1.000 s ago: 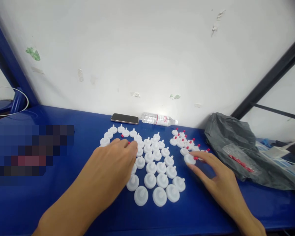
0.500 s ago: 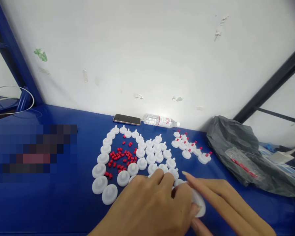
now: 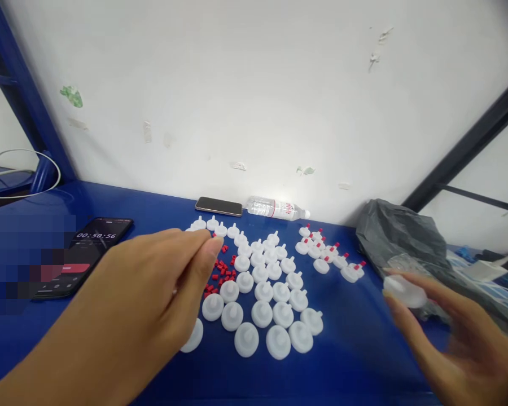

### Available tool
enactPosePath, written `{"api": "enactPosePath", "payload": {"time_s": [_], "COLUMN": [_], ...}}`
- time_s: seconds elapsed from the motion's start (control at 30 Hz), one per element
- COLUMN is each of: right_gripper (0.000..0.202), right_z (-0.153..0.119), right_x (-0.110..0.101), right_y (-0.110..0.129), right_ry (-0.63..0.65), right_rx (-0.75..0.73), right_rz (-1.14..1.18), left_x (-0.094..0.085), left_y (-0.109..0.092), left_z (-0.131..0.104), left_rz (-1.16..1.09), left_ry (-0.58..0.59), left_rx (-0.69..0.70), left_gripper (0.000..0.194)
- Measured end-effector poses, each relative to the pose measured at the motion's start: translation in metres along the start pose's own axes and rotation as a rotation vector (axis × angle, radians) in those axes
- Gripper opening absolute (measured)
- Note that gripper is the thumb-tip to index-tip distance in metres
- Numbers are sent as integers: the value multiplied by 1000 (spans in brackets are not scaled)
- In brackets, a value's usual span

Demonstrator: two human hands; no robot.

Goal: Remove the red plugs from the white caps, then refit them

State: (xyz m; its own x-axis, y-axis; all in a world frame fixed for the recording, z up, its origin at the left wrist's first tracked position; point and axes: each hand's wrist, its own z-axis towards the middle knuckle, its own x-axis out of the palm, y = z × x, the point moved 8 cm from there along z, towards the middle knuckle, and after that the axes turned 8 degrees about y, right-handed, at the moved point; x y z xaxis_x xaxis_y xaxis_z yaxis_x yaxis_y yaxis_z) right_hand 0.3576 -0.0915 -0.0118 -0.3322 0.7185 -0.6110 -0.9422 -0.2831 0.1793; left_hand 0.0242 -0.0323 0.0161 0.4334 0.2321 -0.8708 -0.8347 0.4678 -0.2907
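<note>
Right hand: narrow pinch, thumb and fingers on the rim of one round, translucent white plastic disc. Looks lifted off the blue tabletop, to the right of the clear plastic bottle lying by the wall, and closer to me. Can't tell if its stem is capped (fingers in the way, plus blur).

Left hand: thumb tight against bunched fingers, to the left of the bottle and nearer me, in front of part of the small red plastic caps from my view. Can't tell whether I've got a cap in there; the inside of the grip is hidden.

Stock: bare-stemmed white plastic discs sit stem-up on my side of the bottle, some bordering the loose caps. Red-capped white discs are bunched on my side of the bottle's neck, off to the right. Dark grey plastic bag is farther right of the bottle.

My read: between two fittings, right hand on the disc side, left on the cap side. Hands are well apart. Next move calls for checking that stem: if capped, a clear spot by the capped group; if bare, one cap pinched singly and lined up square, since a tilted one could slip off.
</note>
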Motion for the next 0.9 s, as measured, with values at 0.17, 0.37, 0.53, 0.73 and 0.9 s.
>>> {"api": "enactPosePath", "payload": {"time_s": [0.17,0.37,0.53,0.73,0.9], "right_gripper": [19,8,6,10,6], "right_z": [-1,8,50,104,129], "right_x": [29,52,75,142,194], "right_y": [16,27,53,65,69], "right_ry": [155,252,262,584,699], "right_rx": [-68,-134,-261,-312,-330], "right_rz": [76,120,182,206,221], "left_x": [58,74,57,48,46], "left_y": [16,20,18,16,16], "left_z": [23,22,25,29,29], "left_rz": [280,392,405,349,322], "left_ry": [274,291,182,108,110], "left_rx": [-83,-13,8,-16,-16], "left_gripper": [25,22,22,24,25]}}
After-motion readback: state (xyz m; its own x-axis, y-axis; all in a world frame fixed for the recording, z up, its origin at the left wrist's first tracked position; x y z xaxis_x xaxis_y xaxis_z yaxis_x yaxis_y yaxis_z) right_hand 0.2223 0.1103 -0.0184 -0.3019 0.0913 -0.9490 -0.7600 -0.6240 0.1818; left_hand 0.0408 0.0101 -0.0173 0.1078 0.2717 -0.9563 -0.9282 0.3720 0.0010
